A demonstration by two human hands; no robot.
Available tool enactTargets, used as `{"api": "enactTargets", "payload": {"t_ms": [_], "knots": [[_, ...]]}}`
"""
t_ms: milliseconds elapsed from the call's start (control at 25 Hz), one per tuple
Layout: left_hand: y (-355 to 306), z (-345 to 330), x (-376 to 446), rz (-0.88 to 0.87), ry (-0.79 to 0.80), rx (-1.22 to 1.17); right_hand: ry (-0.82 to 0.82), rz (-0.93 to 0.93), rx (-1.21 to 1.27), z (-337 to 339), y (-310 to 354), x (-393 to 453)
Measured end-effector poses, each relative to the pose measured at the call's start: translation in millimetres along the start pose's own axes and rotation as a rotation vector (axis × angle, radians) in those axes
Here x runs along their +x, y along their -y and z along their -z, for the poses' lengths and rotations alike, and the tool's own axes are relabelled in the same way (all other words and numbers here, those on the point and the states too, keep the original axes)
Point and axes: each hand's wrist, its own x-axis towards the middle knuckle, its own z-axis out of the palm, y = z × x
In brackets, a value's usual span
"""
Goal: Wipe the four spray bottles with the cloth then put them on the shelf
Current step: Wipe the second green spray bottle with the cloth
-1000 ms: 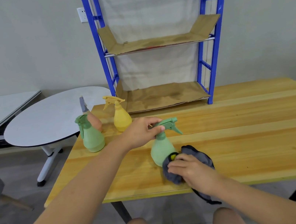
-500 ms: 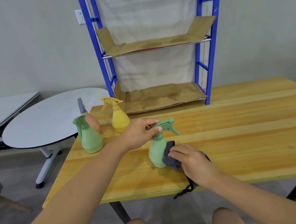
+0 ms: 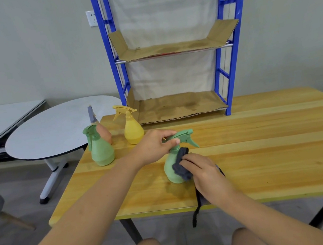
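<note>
Standing upright near the front edge of the wooden table [image 3: 269, 168], a green spray bottle [image 3: 171, 170] is gripped at its trigger head by the left hand [image 3: 153, 145], whose fingers are curled round the top. A dark grey cloth [image 3: 181, 166] is pinched in the right hand [image 3: 203, 168] and pressed against the bottle's right side; a strip of the cloth hangs over the table's front edge. Toward the table's far left corner three more bottles are grouped: a second green spray bottle [image 3: 100, 151], a pink spray bottle [image 3: 104, 131] just behind it, and a yellow spray bottle [image 3: 132, 128] to their right. A blue metal shelf [image 3: 230, 69], lined with cardboard, is set at the table's back edge.
</note>
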Motion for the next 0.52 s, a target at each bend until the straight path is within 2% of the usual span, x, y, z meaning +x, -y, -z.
{"api": "enactTargets", "payload": {"t_ms": [40, 200, 360, 440, 520], "knots": [[0, 0, 0, 0.003, -0.014, 0.004, 0.001, 0.033, -0.032, -3, 4, 0], [3, -1, 1, -0.003, -0.038, 0.040, 0.227, 0.187, -0.126, -15, 5, -32], [3, -2, -3, -0.021, -0.066, 0.082, 0.078, 0.068, -0.024, -12, 14, -8], [3, -2, -4, -0.036, -0.073, 0.080, 0.105, 0.133, -0.010, -18, 20, -5], [2, -3, -6, -0.054, -0.089, 0.089, 0.198, 0.191, -0.026, -26, 20, -21]]}}
